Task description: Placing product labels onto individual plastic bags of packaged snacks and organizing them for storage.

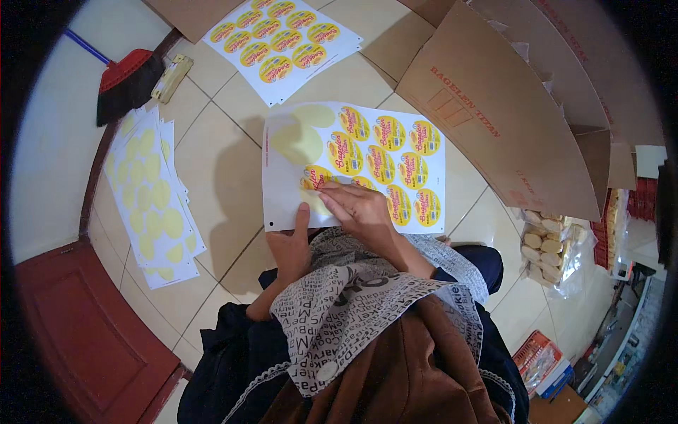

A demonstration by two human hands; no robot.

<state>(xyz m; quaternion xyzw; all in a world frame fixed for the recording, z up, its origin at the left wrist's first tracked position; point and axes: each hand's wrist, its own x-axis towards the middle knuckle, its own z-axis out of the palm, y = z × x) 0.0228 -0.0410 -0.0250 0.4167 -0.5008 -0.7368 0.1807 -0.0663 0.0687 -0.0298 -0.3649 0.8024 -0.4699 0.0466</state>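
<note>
A sheet of round yellow stickers [429, 178] lies across my lap, with several bare pale-yellow circles at its left side. My left hand [295, 244] grips the sheet's lower left edge, thumb on top. The fingertips of my right hand [360, 208] pinch a round yellow sticker [317, 176], which is partly hidden by the fingers; whether it is fully off the backing I cannot tell. Beyond the sheet, more sheets of full stickers [283, 41] rest on the tiled floor. At the left lie used backing sheets [153, 212] with pale circles.
Large cardboard boxes [476, 106] stand at the right. Near them sit clear bags of bread slices [548, 246] and a red basket [536, 354]. A broom [127, 79] and a yellowish packet [172, 78] are by the left wall, above a red-brown door [95, 328].
</note>
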